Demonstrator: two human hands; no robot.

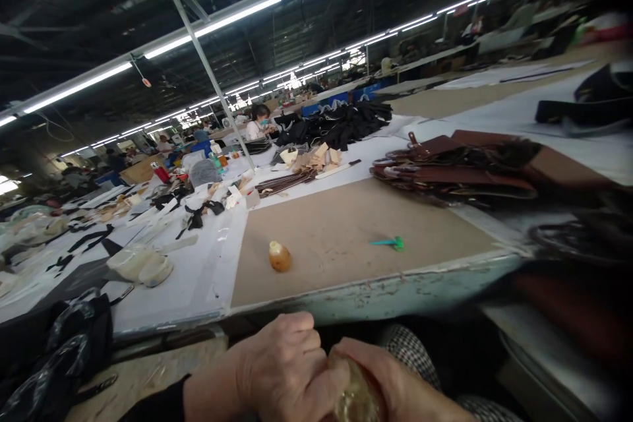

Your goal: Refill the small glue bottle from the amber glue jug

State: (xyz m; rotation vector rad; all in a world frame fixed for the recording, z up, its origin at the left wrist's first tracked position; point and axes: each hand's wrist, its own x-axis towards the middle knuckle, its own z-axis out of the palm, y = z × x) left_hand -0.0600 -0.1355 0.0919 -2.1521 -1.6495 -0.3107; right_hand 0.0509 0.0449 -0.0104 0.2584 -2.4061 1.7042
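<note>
Low in the view, past the near table edge, my left hand [287, 369] and my right hand [390, 379] are close together. Between them is a translucent yellowish, shiny container [359, 395], partly hidden by the fingers. My right hand wraps round its side. The left hand is closed, with its thumb and curled fingers against the container. In front, on brown board, stands a small amber squeeze bottle [279, 258] with a pale top. To its right lies a green pointed piece with a wider head [393, 244], perhaps a nozzle cap.
Brown leather pieces with straps [459, 168] are piled at right. Black strips [341, 125] heap up farther back, near a seated person [260, 124]. A pale plastic tub [143, 265] and scraps lie at left. The worn table edge [376, 293] runs before my hands.
</note>
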